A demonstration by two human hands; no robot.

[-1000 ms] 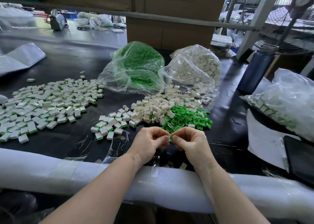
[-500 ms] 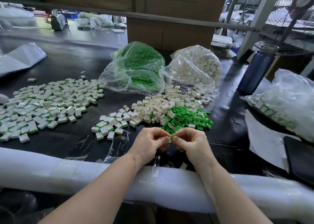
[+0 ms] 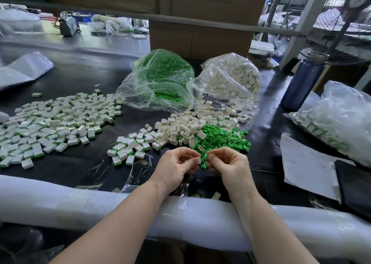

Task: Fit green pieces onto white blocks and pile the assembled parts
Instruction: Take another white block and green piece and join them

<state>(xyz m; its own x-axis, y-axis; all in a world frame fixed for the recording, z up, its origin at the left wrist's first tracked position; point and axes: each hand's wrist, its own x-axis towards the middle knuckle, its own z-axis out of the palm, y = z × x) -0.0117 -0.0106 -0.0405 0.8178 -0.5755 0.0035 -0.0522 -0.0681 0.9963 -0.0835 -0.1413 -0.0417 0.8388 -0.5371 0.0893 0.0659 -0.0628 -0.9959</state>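
Observation:
My left hand [image 3: 176,166] pinches a small white block [image 3: 198,160] between thumb and fingers. My right hand [image 3: 226,164] holds a green piece [image 3: 204,157] against the block's right side, fingertips almost touching. Just beyond the hands lie a heap of loose green pieces [image 3: 220,140] and a heap of bare white blocks [image 3: 180,129]. A small cluster of assembled parts [image 3: 128,149] sits to the left of my hands, and a large spread of assembled parts [image 3: 50,123] covers the table's left side.
An open bag of green pieces [image 3: 160,81] and an open bag of white blocks [image 3: 230,83] stand behind the heaps. A dark blue bottle [image 3: 301,81], a full clear bag [image 3: 341,119], a paper sheet [image 3: 307,163] and a black tablet [image 3: 355,185] lie right. White foam padding [image 3: 60,201] lines the near edge.
My hands have stayed together at the same spot; the white block now shows at the left fingertips with the green piece pressed beside it.

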